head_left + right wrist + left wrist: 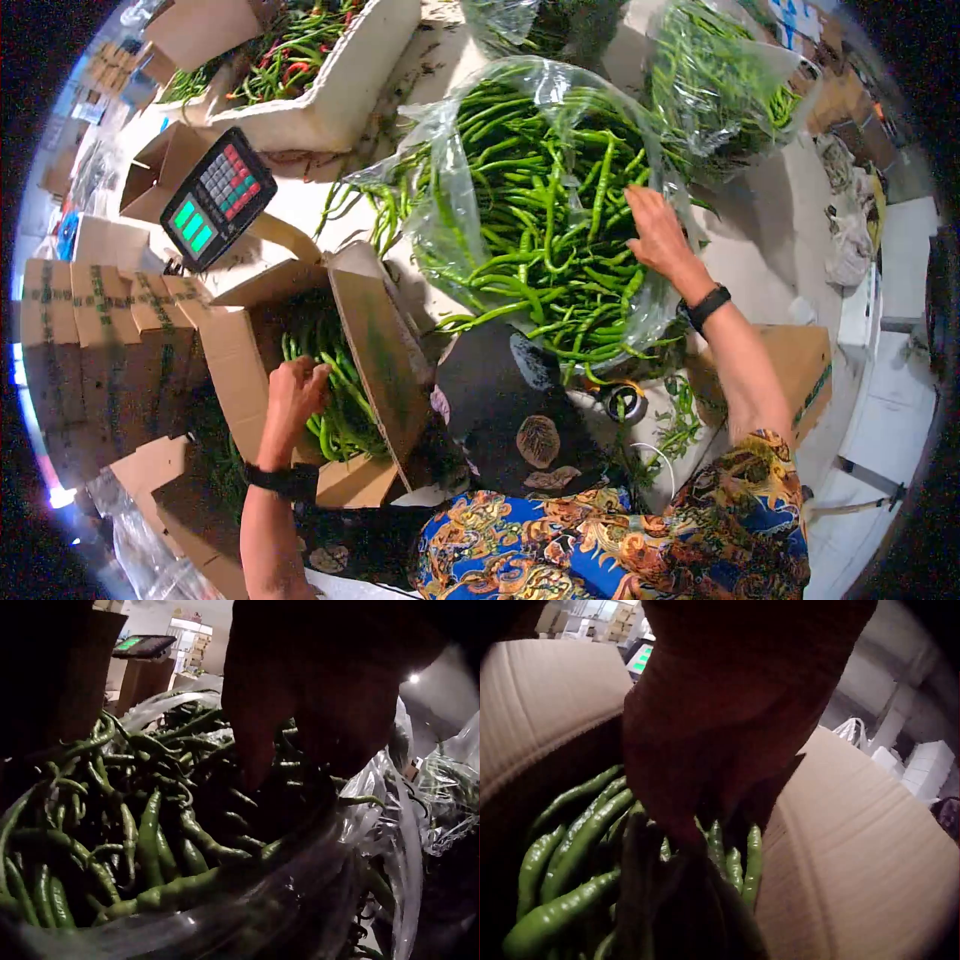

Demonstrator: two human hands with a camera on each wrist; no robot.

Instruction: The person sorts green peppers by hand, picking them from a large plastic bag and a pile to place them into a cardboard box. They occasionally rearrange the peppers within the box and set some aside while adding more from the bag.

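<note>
Long green peppers (550, 200) fill a large clear plastic bag (440, 235) at the centre of the head view. The right hand (662, 235) rests on the peppers at the bag's right side, fingers extended; in the right wrist view its fingertips are dark against the peppers (150, 840). Inside an open cardboard box (375, 340) at lower left, the left hand (297, 388) is over more green peppers (345, 400), its fingers bent downward. In the left wrist view that hand (712, 742) reaches in among peppers (577, 840); its fingertips are in shadow, and any grip is hidden.
A scale display (218, 200) stands behind the box. Further bags of peppers (715, 90) lie at the back right, and a white foam crate (340, 95) at the back left. Stacked cartons (100, 340) stand at left, another carton (815, 375) at right. A tape roll (626, 404) lies near the bag.
</note>
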